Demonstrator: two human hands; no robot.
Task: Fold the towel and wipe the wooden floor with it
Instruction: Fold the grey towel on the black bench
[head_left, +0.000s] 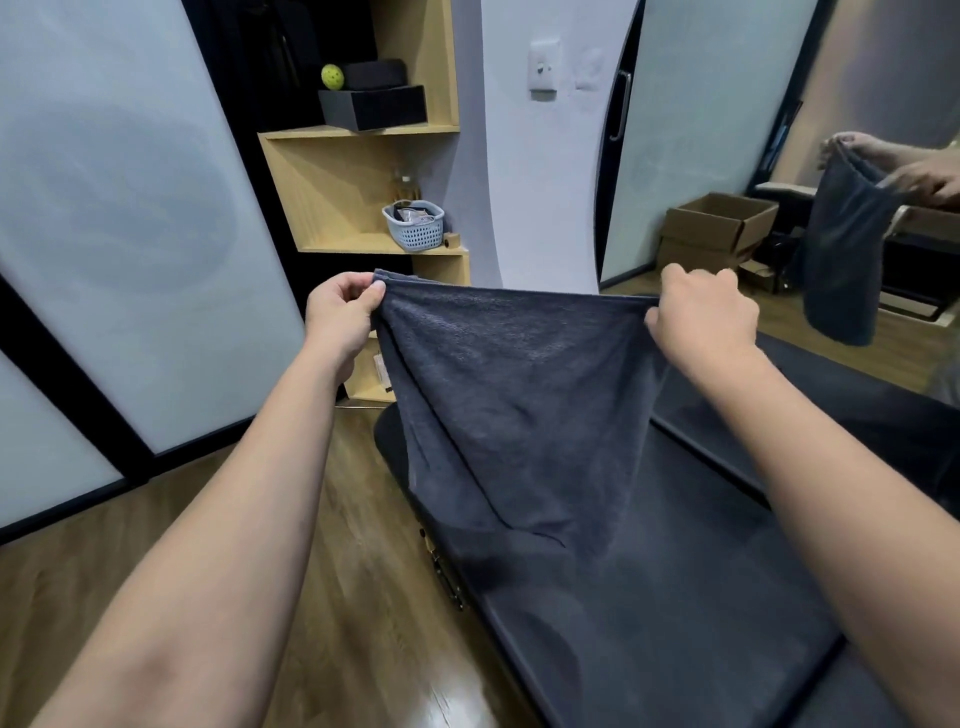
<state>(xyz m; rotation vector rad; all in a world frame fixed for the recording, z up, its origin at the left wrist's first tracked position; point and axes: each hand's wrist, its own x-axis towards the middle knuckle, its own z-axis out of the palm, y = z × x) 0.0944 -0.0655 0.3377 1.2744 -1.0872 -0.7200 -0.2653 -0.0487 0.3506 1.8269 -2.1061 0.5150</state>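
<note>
A dark grey towel (519, 395) hangs in the air in front of me, stretched between both hands along its top edge. My left hand (343, 317) pinches the top left corner. My right hand (701, 317) grips the top right corner. The towel's lower end drapes down onto a dark padded bench (649, 597). The wooden floor (311, 571) lies below and to the left of the bench.
A wooden shelf unit (363, 171) stands ahead with a small plastic basket (414, 223), black boxes and a yellow ball (332, 77). Frosted sliding panels (119, 208) fill the left. A mirror (857, 208) at right reflects the towel, my hands and cardboard boxes.
</note>
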